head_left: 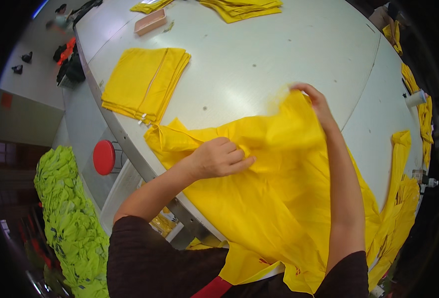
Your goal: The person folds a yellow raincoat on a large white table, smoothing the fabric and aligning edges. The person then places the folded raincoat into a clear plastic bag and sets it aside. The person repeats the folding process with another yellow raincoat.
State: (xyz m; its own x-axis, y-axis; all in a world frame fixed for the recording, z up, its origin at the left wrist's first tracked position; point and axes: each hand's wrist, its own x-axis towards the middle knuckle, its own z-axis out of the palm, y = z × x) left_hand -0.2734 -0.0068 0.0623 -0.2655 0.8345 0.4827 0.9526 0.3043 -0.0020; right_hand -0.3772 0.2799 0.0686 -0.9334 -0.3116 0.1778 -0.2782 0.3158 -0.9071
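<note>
A large sheet of bright yellow cloth (269,208), which looks like a garment, spreads over the near part of the white table and hangs off its front edge. My left hand (220,158) has its fingers curled at the middle of the cloth, with their tips partly hidden. Farther right, my right hand (318,105) grips a raised upper corner of it, and the fabric there is blurred by motion. Beyond my left hand lies a neat stack of folded yellow garments (142,82) with a zip line showing on top.
More folded yellow cloth (242,7) and a pinkish tray (150,22) lie at the table's far side. Yellow pieces (401,206) pile at the right. Left of the table stand a red round stool (104,157) and a lime-green fabric heap (70,213). People are in the background.
</note>
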